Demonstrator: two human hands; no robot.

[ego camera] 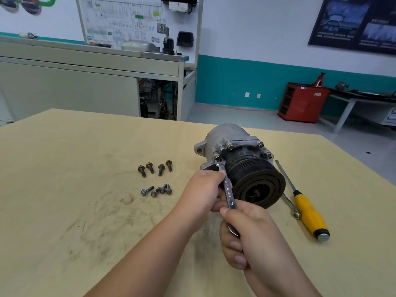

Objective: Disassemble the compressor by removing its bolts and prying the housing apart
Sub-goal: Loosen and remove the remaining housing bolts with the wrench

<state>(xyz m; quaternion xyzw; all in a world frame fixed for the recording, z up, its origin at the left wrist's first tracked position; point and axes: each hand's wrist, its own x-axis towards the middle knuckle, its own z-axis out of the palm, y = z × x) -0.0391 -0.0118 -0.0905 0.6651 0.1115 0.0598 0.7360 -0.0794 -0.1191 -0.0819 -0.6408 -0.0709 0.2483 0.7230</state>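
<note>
Compressor (231,136) lay on table (64,189) just ahead of both hands, pulley end facing wearer. Left hand (201,189) curled round upper shank of wrench (228,190), beside pulley. Right hand (252,236) gripped wrench's lower end. Wrench head sat on flange bolt (218,157) just beyond left hand. Loose bolts (154,179) lay in two groups, left of left hand, apart from it. Yellow-handled screwdriver (306,209) lay right of right hand, beside compressor.

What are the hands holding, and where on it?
A wrench: the right hand grips its lower end, the left hand holds the shaft near the head, set on a compressor bolt.
</note>
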